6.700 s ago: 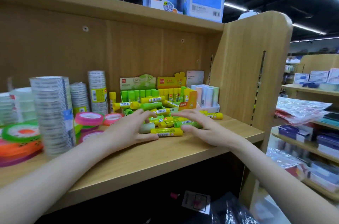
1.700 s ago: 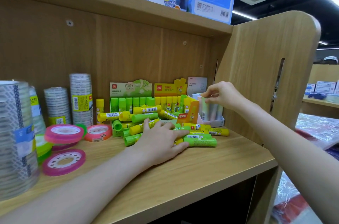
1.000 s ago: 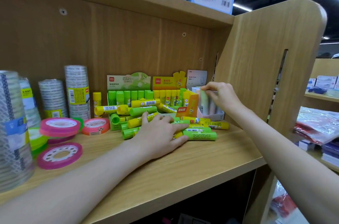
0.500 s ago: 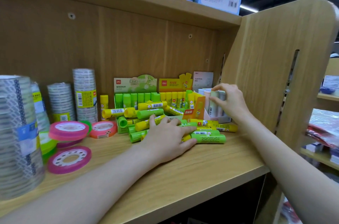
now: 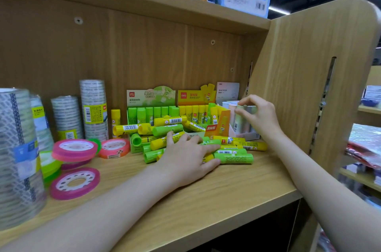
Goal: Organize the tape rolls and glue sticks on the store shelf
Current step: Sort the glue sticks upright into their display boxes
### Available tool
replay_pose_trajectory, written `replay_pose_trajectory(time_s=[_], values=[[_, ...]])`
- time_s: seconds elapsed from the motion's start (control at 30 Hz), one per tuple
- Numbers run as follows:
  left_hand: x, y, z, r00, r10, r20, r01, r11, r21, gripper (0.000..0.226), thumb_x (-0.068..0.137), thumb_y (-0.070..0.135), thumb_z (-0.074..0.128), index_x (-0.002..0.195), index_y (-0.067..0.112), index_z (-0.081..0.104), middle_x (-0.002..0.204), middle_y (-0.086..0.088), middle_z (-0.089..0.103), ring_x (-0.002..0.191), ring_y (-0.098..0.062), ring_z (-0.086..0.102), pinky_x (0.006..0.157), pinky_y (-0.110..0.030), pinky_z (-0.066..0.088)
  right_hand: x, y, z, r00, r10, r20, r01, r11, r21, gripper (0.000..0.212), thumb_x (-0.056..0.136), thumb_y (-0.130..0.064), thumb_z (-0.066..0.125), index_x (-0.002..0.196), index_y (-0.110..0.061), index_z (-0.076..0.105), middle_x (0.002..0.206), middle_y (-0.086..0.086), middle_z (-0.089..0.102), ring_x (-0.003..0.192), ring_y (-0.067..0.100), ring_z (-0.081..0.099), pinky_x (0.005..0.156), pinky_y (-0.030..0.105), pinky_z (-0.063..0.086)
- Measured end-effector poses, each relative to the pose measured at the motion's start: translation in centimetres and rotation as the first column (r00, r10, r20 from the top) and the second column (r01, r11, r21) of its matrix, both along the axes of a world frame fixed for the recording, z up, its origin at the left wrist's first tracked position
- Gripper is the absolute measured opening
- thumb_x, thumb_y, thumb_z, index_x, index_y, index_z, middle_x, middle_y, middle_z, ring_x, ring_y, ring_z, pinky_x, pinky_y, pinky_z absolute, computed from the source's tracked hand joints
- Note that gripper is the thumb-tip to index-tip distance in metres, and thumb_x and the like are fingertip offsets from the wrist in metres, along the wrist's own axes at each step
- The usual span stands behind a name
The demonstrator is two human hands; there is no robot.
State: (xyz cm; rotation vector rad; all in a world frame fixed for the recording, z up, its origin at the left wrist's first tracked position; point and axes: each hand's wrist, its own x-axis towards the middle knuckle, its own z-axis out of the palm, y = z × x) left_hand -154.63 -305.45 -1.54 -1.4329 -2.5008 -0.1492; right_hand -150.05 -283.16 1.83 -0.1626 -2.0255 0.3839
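Wooden shelf (image 5: pixel 237 196), left hand (image 5: pixel 185 161) spread on glue sticks (image 5: pixel 233 157), right hand (image 5: pixel 259 115) pinching pastel stick (image 5: pixel 239 119)

Two bare arms, no sleeves in view

The left hand (image 5: pixel 186 161) and right hand (image 5: pixel 260 116) were bare, with no gloves, rings or other jewellery showing on the fingers. Both wrists were uncovered, with no watch or band. The left forearm (image 5: pixel 99 218) and right forearm (image 5: pixel 321 185) were bare up to the frame edge, so no cuff or sleeve showed. The nails, where visible, looked short and unpainted. No other part of the person was in view.
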Motion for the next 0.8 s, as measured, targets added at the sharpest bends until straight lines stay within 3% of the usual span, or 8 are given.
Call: replay_pose_trajectory(time_s=[0.17, 0.3, 0.5, 0.67, 0.8], values=[[0.0, 0.0, 0.0, 1.0, -0.001, -0.006, 0.001, 1.0, 0.002, 0.047, 0.093, 0.06, 0.027, 0.139, 0.051, 0.027, 0.146, 0.0, 0.034, 0.138, -0.021, 0.022, 0.11, -0.059, 0.003, -0.3, 0.6, -0.2, 0.998, -0.054, 0.039, 0.051, 0.996, 0.076, 0.017, 0.075, -0.016, 0.075, 0.084, -0.005, 0.066, 0.092, 0.006, 0.069, 0.092, 0.025, 0.06, 0.092, 0.045, 0.041], [0.0, 0.0, -0.1, 1.0, -0.001, -0.007, 0.001, 1.0, 0.0, 0.047, 0.093, 0.06, 0.027, 0.139, 0.052, 0.027, 0.146, 0.0, 0.034, 0.138, -0.021, 0.022, 0.111, -0.058, 0.004, 0.1, 0.8, -0.2, 0.995, -0.089, 0.053, 0.087, 0.995, 0.045, 0.017, 0.075, -0.017, 0.075, 0.088, -0.008, 0.069, 0.095, 0.004, 0.065, 0.106, 0.026, 0.053, 0.096, 0.053, 0.037], [-0.1, 0.0, -0.1, 1.0, 0.005, -0.012, -0.005, 1.0, 0.003, 0.048, 0.093, 0.06, 0.027, 0.139, 0.051, 0.027, 0.147, -0.001, 0.033, 0.138, -0.023, 0.022, 0.11, -0.058, 0.002, -0.4, 0.9, -0.5, 0.993, -0.084, 0.085, 0.083, 0.996, 0.018, 0.019, 0.075, -0.018, 0.074, 0.092, -0.01, 0.07, 0.098, 0.006, 0.065, 0.109, 0.024, 0.049, 0.099, 0.051, 0.035], [-0.3, 0.1, -0.1, 1.0, -0.008, -0.009, 0.008, 1.0, -0.009, 0.049, 0.092, 0.061, 0.026, 0.14, 0.051, 0.026, 0.148, -0.001, 0.032, 0.139, -0.024, 0.021, 0.11, -0.059, 0.003, 0.4, 1.0, -1.4, 0.987, -0.106, 0.122, 0.094, 0.991, 0.095, 0.037, 0.078, -0.017, 0.072, 0.114, -0.017, 0.066, 0.117, 0.005, 0.063, 0.113, 0.025, 0.044, 0.099, 0.05, 0.035], [-0.3, 0.0, -0.1, 1.0, -0.009, -0.01, 0.009, 1.0, -0.013, 0.049, 0.092, 0.061, 0.027, 0.14, 0.051, 0.025, 0.148, -0.002, 0.032, 0.139, -0.024, 0.021, 0.11, -0.06, 0.002, 1.4, 0.9, -1.0, 0.994, -0.106, 0.023, 0.107, 0.993, -0.058, 0.042, 0.089, -0.002, 0.054, 0.129, -0.013, 0.054, 0.123, 0.008, 0.058, 0.121, 0.024, 0.044, 0.101, 0.027, 0.029]])
